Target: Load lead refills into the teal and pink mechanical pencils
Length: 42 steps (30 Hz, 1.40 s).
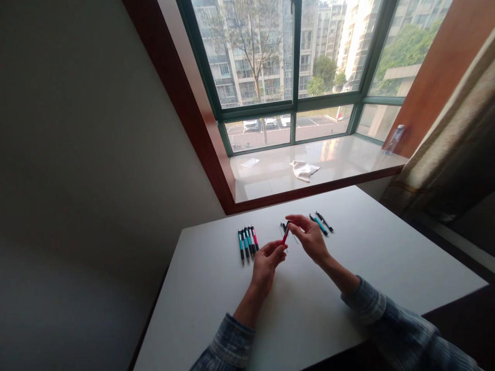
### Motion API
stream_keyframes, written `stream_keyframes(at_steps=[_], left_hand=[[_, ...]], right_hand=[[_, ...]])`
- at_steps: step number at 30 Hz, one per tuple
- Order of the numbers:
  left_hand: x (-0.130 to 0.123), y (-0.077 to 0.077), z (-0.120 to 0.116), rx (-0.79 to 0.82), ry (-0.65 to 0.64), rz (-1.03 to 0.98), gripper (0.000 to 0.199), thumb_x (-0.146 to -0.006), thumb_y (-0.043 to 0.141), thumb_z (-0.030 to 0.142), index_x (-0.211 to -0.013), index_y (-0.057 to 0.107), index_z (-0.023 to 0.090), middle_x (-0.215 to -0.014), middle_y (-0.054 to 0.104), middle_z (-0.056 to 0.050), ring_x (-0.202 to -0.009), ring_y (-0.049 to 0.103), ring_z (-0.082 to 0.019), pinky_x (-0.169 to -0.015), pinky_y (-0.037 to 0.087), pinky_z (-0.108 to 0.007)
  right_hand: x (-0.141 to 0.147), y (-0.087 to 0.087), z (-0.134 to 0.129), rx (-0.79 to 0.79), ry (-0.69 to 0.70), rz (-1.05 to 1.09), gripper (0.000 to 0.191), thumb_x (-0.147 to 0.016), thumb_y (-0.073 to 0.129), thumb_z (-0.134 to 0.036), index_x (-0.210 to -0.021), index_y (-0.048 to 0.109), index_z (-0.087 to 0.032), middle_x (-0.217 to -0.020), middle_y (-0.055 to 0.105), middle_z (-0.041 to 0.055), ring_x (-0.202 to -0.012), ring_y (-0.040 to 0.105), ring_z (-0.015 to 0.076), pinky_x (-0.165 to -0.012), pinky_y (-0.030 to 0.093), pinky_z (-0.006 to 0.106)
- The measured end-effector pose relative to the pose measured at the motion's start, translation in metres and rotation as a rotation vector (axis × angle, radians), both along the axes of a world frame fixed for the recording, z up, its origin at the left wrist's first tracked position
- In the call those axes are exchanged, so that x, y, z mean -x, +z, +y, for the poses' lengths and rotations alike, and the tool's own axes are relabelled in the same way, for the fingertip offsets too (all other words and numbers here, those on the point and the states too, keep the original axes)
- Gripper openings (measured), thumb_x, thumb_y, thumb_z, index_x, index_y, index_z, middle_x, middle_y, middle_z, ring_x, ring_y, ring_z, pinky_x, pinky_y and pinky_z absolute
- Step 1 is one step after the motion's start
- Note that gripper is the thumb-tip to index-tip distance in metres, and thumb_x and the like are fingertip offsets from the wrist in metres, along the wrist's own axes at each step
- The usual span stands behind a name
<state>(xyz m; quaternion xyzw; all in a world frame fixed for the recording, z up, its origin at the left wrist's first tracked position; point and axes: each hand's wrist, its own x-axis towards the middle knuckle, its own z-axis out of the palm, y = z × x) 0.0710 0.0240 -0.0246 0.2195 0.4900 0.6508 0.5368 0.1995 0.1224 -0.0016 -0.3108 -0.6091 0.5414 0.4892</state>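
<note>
Plaid sleeves (232,342) come in at 6 o'clock, both forearms over white table (216,309). R hand (309,239) has fingers (294,220) pinched on upper end of red pen (285,235), held tilted above mid-table. L hand (266,265) sits just below, fingers together & curled by pen's lower tip; can't tell if touching. Row of pens (246,245), blue & pink barrels, lies side by side at 10 o'clock from hands. Two more pens (319,224) at 2 o'clock. Small pen parts (283,228) just behind red pen. Windowsill (270,175) at 12 w/ cloth (304,170), bottle (394,139) at 1.
</note>
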Motion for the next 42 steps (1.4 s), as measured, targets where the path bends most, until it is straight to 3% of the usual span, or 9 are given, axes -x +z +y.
stream_keyframes(at_steps=[7,11,14,18,22,29,38,42], left_hand=[[0.004,-0.002,0.001,0.037,0.027,0.030,0.043,-0.063,0.095,0.035,-0.096,0.080,0.013,-0.091,0.078,-0.010,-0.065,0.062,-0.010,-0.067,0.050,-0.024],[0.006,-0.002,0.001,0.049,0.051,0.047,0.044,-0.063,0.095,0.036,-0.097,0.079,0.014,-0.092,0.079,-0.010,-0.066,0.062,-0.009,-0.069,0.051,-0.024],[0.005,-0.002,0.000,0.049,0.057,0.059,0.045,-0.062,0.095,0.037,-0.097,0.078,0.014,-0.091,0.078,-0.010,-0.066,0.062,-0.010,-0.068,0.051,-0.024],[0.006,-0.001,-0.001,0.052,0.058,0.066,0.044,-0.061,0.095,0.036,-0.095,0.077,0.013,-0.090,0.078,-0.009,-0.066,0.062,-0.010,-0.068,0.051,-0.024],[0.007,0.000,-0.002,0.054,0.058,0.075,0.043,-0.063,0.094,0.036,-0.094,0.077,0.014,-0.090,0.077,-0.009,-0.066,0.062,-0.010,-0.068,0.050,-0.024],[0.008,0.000,-0.001,0.047,0.052,0.104,0.045,-0.062,0.094,0.040,-0.095,0.077,0.014,-0.092,0.077,-0.010,-0.066,0.062,-0.011,-0.068,0.051,-0.025],[0.009,-0.001,-0.001,0.025,0.035,0.140,0.043,-0.062,0.094,0.042,-0.088,0.072,0.015,-0.081,0.074,-0.005,-0.064,0.062,-0.012,-0.066,0.049,-0.026],[0.008,-0.001,-0.001,0.005,0.017,0.178,0.041,-0.065,0.092,0.043,-0.088,0.073,0.015,-0.080,0.073,-0.005,-0.066,0.062,-0.013,-0.067,0.049,-0.026]], right_hand=[[-0.011,-0.001,0.008,-0.100,-0.095,-0.035,0.033,-0.091,0.068,-0.043,-0.112,0.073,-0.019,-0.107,0.075,0.0114,-0.098,0.071,0.0262,-0.085,0.061,0.041],[-0.028,-0.007,0.017,-0.407,-0.137,-0.207,0.023,-0.097,0.061,-0.034,-0.114,0.073,-0.022,-0.109,0.074,0.0102,-0.095,0.071,0.0243,-0.087,0.061,0.042],[-0.037,-0.021,0.023,-0.664,-0.042,-0.370,0.023,-0.100,0.057,-0.022,-0.115,0.073,-0.025,-0.111,0.074,0.0093,-0.101,0.071,0.0245,-0.095,0.058,0.045],[-0.039,-0.041,0.029,-0.830,0.081,-0.473,0.026,-0.100,0.054,-0.015,-0.116,0.072,-0.024,-0.112,0.073,0.0098,-0.106,0.071,0.0243,-0.096,0.058,0.047],[-0.040,-0.051,0.031,-0.886,0.162,-0.530,0.029,-0.099,0.054,-0.012,-0.118,0.072,-0.025,-0.114,0.072,0.0102,-0.105,0.070,0.0249,-0.089,0.061,0.046],[-0.042,-0.050,0.025,-0.966,0.223,-0.637,0.030,-0.098,0.054,-0.008,-0.113,0.073,-0.026,-0.113,0.071,0.0091,-0.103,0.070,0.0263,-0.088,0.061,0.047],[-0.041,-0.056,0.021,-0.964,0.243,-0.695,0.028,-0.098,0.054,-0.008,-0.110,0.073,-0.026,-0.109,0.070,0.0089,-0.100,0.068,0.0259,-0.083,0.061,0.044],[-0.038,-0.049,0.017,-0.883,0.244,-0.619,0.026,-0.099,0.054,-0.011,-0.109,0.073,-0.025,-0.108,0.071,0.0096,-0.102,0.068,0.0267,-0.086,0.060,0.045]])
